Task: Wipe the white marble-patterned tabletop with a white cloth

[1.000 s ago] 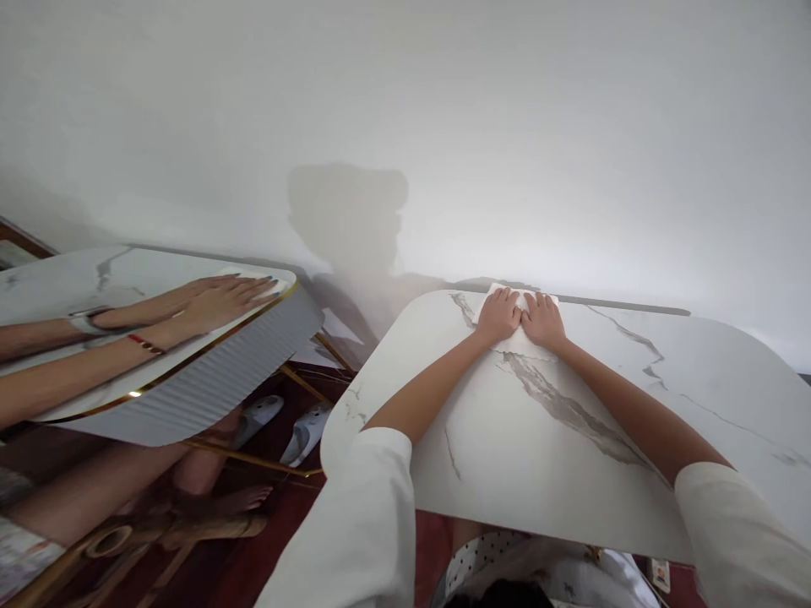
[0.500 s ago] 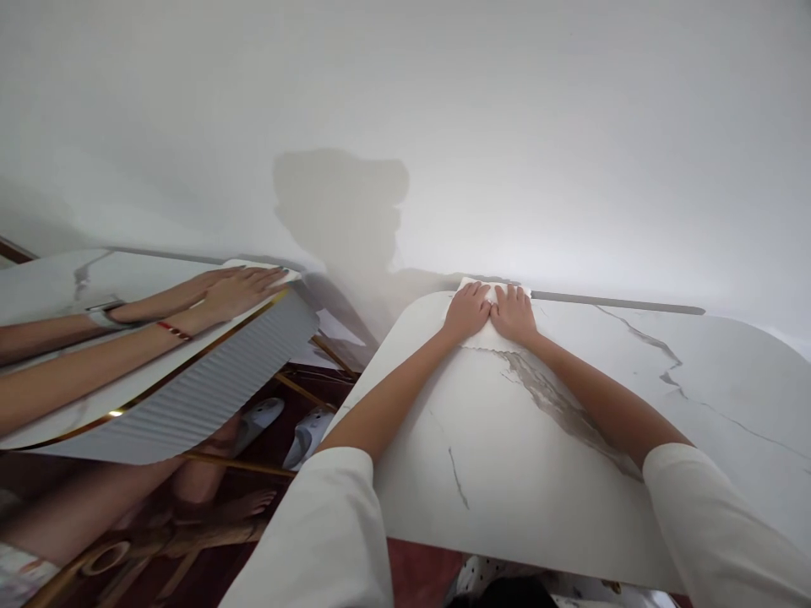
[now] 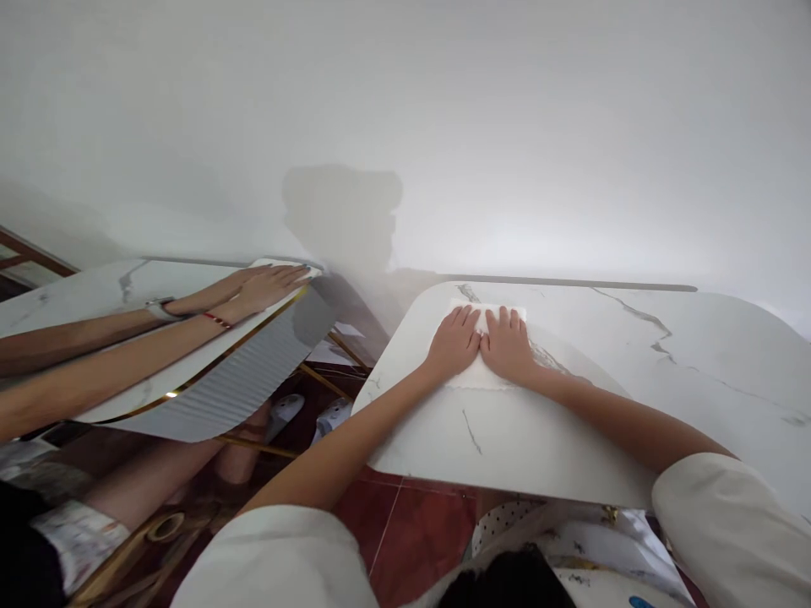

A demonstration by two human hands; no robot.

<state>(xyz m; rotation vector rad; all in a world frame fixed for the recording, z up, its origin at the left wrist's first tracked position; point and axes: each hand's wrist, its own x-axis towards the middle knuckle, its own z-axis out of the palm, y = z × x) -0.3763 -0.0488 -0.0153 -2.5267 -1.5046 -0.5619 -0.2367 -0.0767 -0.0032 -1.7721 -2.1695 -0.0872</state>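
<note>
Left hand [image 3: 454,341] and right hand [image 3: 507,344] lie flat and open wide, touching, on a white paper towel [image 3: 476,378] on the marble tabletop [image 3: 570,439]. Another person's hands [image 3: 266,285] rest at 9 o'clock.

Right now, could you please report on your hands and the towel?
Left hand, right hand open, flat on paper towel. Towel on marble table. Co-worker's hands on next table.

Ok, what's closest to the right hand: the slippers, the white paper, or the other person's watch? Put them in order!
1. White paper: flat under the right hand.
2. Slippers: down left, on the red floor.
3. Watch: far left, on the other person's arm.
</note>
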